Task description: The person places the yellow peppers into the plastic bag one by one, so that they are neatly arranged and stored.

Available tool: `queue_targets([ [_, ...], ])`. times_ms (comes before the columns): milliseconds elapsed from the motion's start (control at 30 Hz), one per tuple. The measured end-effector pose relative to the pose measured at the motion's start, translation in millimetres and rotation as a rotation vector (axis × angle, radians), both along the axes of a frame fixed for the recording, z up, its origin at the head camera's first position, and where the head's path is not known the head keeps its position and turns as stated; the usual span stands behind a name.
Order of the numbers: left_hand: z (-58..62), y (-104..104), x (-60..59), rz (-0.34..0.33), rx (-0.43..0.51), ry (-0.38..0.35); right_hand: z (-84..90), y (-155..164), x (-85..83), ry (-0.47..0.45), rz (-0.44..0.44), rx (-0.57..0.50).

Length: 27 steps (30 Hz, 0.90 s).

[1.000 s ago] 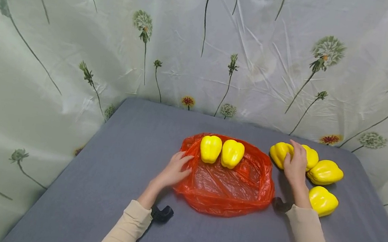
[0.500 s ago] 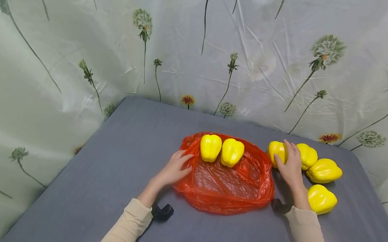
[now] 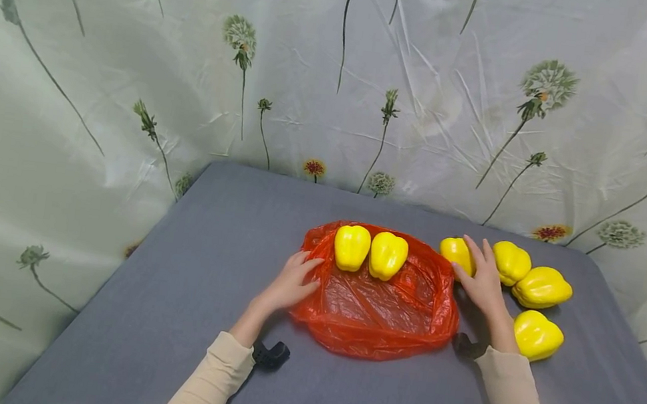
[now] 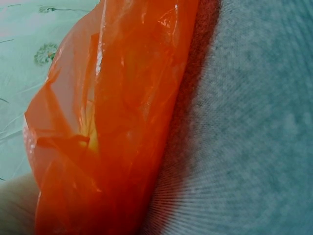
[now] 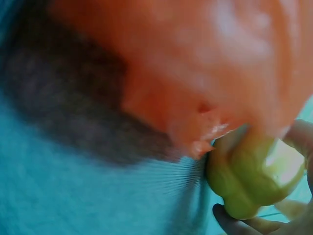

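An orange-red plastic bag (image 3: 377,306) lies flat on the grey table (image 3: 167,290), with two yellow peppers (image 3: 351,247) (image 3: 387,255) resting on its far part. My left hand (image 3: 292,282) rests with relaxed fingers on the bag's left edge. My right hand (image 3: 480,278) grips a yellow pepper (image 3: 455,252) just right of the bag; in the right wrist view this pepper (image 5: 249,176) sits between curled fingers (image 5: 234,226) beside the bag (image 5: 195,73). In the left wrist view only the bag (image 4: 112,127) and the tabletop show.
Three more yellow peppers (image 3: 511,262) (image 3: 542,287) (image 3: 537,335) lie on the table to the right of my right hand. A pale flowered curtain (image 3: 133,71) hangs close around the table's back and sides.
My right hand has drawn one pepper leftward, away from the group and up to the bag's right edge. My left hand has stayed on the bag.
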State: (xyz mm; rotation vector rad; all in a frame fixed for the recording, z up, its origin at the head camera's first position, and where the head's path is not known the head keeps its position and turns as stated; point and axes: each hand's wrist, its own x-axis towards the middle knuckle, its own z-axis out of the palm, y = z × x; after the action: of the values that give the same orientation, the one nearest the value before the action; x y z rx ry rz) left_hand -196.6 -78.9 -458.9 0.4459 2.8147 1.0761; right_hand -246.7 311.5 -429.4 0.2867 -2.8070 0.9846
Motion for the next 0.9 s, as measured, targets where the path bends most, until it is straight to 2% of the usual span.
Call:
queue_targets([
  [167, -0.7, 1.1, 0.2, 0.003, 0.011, -0.005, 4.1, 4.4, 6.4, 0.002, 0.038, 0.02],
  [367, 0.7, 0.6, 0.9, 0.003, 0.02, 0.009, 1.1, 8.9, 12.8, 0.085, 0.064, -0.008],
  [600, 1.8, -0.5, 1.6, 0.005, 0.018, 0.013, -1.8, 9.1, 19.7, 0.094, -0.007, -0.02],
  [900, 2.6, 0.9, 1.2, 0.0, 0.012, 0.014, -0.7, 7.0, 25.9, 0.204, -0.108, -0.078],
])
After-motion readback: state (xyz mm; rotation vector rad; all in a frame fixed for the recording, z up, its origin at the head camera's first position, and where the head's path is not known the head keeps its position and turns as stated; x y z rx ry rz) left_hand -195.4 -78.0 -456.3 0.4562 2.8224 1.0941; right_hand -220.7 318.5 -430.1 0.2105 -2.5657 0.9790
